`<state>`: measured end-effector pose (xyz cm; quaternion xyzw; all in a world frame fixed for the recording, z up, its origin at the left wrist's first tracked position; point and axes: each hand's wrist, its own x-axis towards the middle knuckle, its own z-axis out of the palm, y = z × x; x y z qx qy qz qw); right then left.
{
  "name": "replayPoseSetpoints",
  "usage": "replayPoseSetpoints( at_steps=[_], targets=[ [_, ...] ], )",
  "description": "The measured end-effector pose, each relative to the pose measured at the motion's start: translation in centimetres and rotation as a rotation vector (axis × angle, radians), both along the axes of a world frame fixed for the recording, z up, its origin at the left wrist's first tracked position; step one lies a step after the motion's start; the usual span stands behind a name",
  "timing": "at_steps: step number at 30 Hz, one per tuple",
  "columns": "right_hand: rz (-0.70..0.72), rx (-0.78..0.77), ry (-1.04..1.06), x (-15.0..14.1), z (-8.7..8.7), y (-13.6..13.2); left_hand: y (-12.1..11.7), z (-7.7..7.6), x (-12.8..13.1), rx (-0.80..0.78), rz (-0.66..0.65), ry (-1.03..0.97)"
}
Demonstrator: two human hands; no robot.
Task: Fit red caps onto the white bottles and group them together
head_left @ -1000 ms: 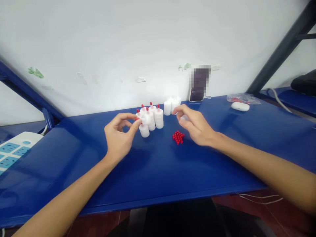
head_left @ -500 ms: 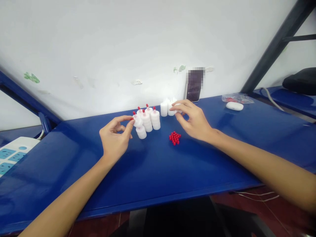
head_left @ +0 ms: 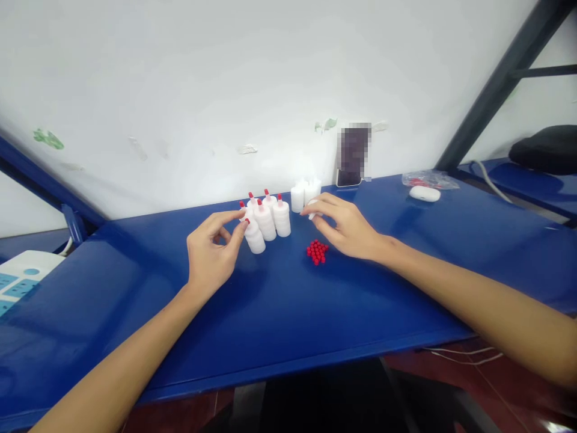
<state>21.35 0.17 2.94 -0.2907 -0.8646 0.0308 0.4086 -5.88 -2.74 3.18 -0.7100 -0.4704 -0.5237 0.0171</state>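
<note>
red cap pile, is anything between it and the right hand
Nothing visible: only blue tabletop shows between the right hand and the red cap pile. The capped white bottles stand off to the left. That hand holds something white, partly hidden.

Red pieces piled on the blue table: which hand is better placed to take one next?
Probably the right hand: it is nearer the red pieces, though it seems to hold something white. The left hand is farther off, at a red-tipped bottle.
</note>
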Motion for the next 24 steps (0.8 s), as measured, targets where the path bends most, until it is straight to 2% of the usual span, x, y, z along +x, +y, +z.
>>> replayPoseSetpoints(
  at_steps=[3,6,14,20,24],
  targets=[
    [-0.008,-0.029,-0.026,0.1,0.3,-0.2,-0.3,0.1,0.2,0.1,-0.061,0.029],
    [0.019,-0.091,-0.144,0.5,0.7,-0.4,-0.7,-0.1,0.6,0.122,-0.082,0.106],
    [0.126,-0.263,-0.481,1.3,2.3,-1.1,-1.1,-0.4,0.4,0.037,-0.09,0.115],
    [0.128,-0.304,-0.583,1.1,3.4,-2.0,-1.1,-0.4,0.4,-0.09,-0.091,-0.008],
    [0.145,-0.32,-0.621,1.1,3.3,-2.0,-0.6,-0.5,0.5,-0.102,-0.045,-0.033]
  ],
)
